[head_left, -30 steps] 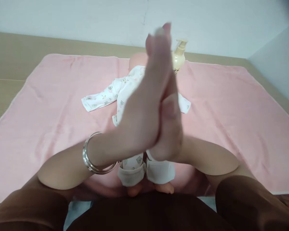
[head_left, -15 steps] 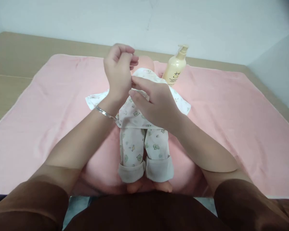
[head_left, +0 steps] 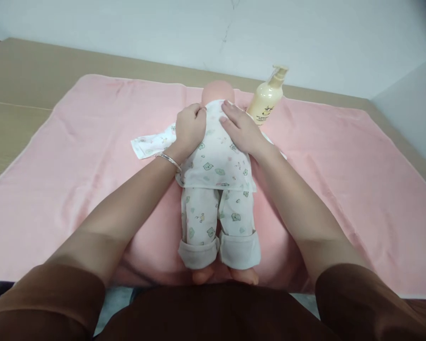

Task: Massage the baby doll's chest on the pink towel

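Note:
A baby doll (head_left: 218, 91) lies lengthwise in front of me, its bald head at the far end and its bare feet toward me. It wears a white shirt (head_left: 222, 163) and white trousers (head_left: 200, 215) with small green animal prints and turned-up cuffs. My left hand (head_left: 190, 127) is curled at the doll's left-side shoulder, fingers closed over the shirt there; the fingertips are partly hidden. On the opposite shoulder rests my right hand (head_left: 244, 130), its fingers stretched out over the cloth and the thumb apart.
A pale yellow pump bottle (head_left: 266, 102) stands behind my right hand, past the doll's shoulder. Beneath everything spreads a pink blanket (head_left: 74, 189) on a wooden table (head_left: 24, 76), with a white wall behind.
Both hands were together above the doll's chest area, the right fingers at the left wrist. They have parted and come down onto the two shoulders, uncovering the shirt's middle.

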`<action>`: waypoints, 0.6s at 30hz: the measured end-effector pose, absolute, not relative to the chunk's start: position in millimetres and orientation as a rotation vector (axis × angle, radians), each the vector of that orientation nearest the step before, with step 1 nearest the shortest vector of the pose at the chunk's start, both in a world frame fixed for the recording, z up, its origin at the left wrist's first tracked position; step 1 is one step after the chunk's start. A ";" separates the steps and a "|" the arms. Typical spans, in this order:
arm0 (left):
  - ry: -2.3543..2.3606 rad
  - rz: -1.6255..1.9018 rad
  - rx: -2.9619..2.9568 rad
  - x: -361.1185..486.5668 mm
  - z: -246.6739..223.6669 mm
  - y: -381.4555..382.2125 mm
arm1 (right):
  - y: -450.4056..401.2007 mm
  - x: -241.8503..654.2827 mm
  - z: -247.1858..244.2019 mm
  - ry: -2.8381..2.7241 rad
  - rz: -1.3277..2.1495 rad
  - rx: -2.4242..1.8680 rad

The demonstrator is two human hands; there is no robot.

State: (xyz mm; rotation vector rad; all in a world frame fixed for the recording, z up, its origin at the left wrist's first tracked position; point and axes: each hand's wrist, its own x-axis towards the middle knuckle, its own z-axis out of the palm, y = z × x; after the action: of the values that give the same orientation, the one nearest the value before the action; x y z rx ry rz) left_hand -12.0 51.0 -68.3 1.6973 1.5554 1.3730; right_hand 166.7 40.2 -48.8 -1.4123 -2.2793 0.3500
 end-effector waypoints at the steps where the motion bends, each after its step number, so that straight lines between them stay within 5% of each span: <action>1: 1.560 1.383 1.692 -11.6 -69.5 51.2 | 39.5 167.1 -50.1 -2.233 0.322 -1.471; 8: 1.519 1.441 1.655 -15.7 -78.6 56.4 | -14.3 125.0 -44.3 -2.381 0.033 -1.580; 18: 1.535 1.440 1.660 -14.1 -76.5 52.7 | 27.2 147.7 -48.2 -2.131 0.210 -1.729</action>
State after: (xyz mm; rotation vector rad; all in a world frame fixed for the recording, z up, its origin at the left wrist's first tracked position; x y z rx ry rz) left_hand -14.1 52.7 -76.5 1.6596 1.5348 1.4400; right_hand 147.7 27.2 -48.2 -1.7290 -2.1305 0.2104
